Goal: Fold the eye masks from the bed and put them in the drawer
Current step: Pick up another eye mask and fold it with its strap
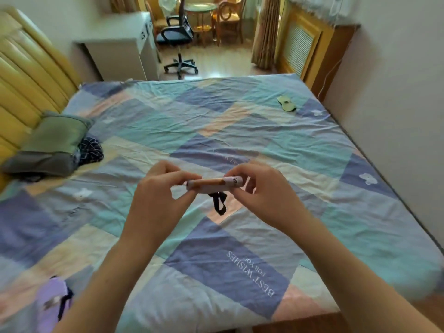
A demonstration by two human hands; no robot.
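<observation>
Above the middle of the bed I hold a folded pink and orange eye mask (211,185) between both hands. My left hand (158,193) pinches its left end and my right hand (266,193) grips its right end. Its black elastic strap (219,203) dangles below. A yellowish eye mask with a dark edge (286,103) lies flat at the far right of the bed. A purple eye mask with a dark strap (51,301) lies at the near left corner.
The patchwork bedsheet (216,131) covers the whole bed. A grey-green pillow (50,143) and dark patterned cloth (90,150) sit by the yellow headboard (26,75) on the left. A white cabinet (120,54) and office chair (179,37) stand beyond the bed.
</observation>
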